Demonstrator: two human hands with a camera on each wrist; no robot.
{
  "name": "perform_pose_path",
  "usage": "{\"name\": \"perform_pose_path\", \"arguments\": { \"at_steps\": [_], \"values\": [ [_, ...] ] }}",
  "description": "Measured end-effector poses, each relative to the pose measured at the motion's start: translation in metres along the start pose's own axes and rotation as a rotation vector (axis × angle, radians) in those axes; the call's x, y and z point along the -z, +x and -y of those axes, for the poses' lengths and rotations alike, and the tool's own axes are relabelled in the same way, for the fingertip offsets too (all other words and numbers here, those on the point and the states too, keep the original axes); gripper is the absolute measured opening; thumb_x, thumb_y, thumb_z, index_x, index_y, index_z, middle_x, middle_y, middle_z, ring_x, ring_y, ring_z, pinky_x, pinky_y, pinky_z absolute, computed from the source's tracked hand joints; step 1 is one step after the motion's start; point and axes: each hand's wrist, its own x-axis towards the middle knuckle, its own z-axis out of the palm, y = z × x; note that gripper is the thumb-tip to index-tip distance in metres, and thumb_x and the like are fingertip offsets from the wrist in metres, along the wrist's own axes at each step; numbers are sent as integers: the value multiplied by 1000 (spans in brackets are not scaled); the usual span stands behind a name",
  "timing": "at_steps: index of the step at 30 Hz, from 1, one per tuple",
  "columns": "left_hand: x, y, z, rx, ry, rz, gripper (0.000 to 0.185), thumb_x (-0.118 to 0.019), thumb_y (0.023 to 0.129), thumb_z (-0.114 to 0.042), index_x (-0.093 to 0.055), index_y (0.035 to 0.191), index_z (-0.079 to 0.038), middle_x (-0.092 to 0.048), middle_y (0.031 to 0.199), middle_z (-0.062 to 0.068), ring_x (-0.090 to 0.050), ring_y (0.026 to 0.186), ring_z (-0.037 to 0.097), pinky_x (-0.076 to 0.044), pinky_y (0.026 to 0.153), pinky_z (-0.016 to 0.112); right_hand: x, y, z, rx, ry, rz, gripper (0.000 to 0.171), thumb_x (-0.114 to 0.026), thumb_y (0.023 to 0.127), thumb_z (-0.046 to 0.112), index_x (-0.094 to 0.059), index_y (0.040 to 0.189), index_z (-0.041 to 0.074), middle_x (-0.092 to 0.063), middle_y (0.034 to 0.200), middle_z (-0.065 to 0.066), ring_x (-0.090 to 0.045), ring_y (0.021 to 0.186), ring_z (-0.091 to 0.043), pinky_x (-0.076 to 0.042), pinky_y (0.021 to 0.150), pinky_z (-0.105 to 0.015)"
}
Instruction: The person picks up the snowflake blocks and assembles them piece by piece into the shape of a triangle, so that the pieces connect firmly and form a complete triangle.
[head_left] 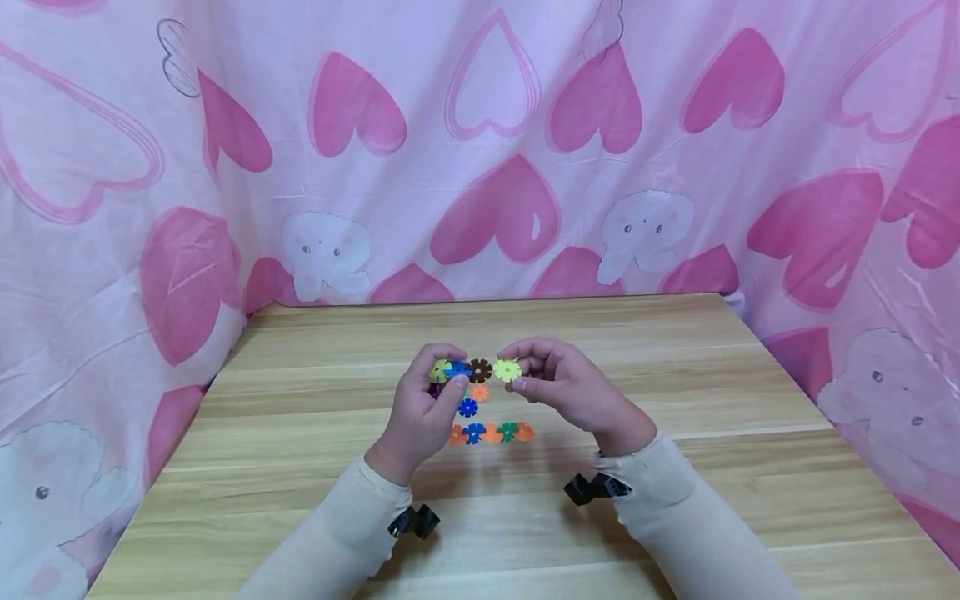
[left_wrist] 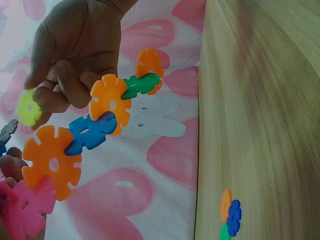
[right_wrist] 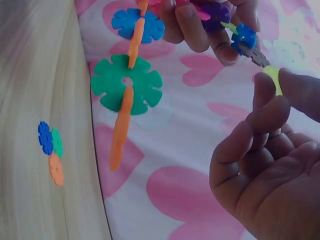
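Both hands raised over wooden table (head_left: 675, 392), joining snowflake discs. Already done: a linked chain (left_wrist: 95, 132) of orange, blue, orange, green, orange discs hanging below the hands, plus a cluster of pink, purple, blue and brown discs at left fingertips. Left to do, by the look: yellow-green disc (head_left: 507, 370) not yet seated; sits touching or just beside brown disc (head_left: 480, 369), slot contact too small to tell. Small clump of loose discs (right_wrist: 51, 152) lying on table under the hands, not joined.

Left hand (head_left: 425, 408): fingers curled, pinching the cluster end of chain, palm turned toward right hand, wrist bent up. Right hand (head_left: 566, 385): thumb and forefinger pinching yellow-green disc at its edge, other fingers loosely curled behind, palm facing left hand. Hands close together, fingertips nearly meeting at the joint. Cream sleeves (head_left: 667, 492) on both forearms.
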Motion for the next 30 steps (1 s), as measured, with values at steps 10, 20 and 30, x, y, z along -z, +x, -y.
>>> {"name": "perform_pose_path", "arguments": {
  "at_steps": [10,20,30],
  "values": [
    [0,-1,1,-19,-24,46,22,-54,103,-4,-60,124,-7,-62,115,12,-55,71,16,-54,63,23,-4,0,-2,26,61,57,31,-66,101,0,-60,130,-8,-67,101,-10,-71,95,-18,-61,85,-26],
    [-4,-2,2,10,-57,63,18,-55,103,-3,-59,120,-8,-61,110,12,-57,75,16,-58,65,29,-8,-2,-3,9,77,55,31,-69,100,4,-62,128,-7,-67,96,-6,-65,85,-14,-59,77,-24],
    [-2,-2,3,26,-51,57,18,-54,104,-5,-58,121,-7,-61,108,12,-58,77,20,-58,67,26,-11,0,-4,9,107,72,32,-68,101,6,-60,128,-9,-68,96,-5,-66,86,-13,-59,78,-25]
  ]
}}
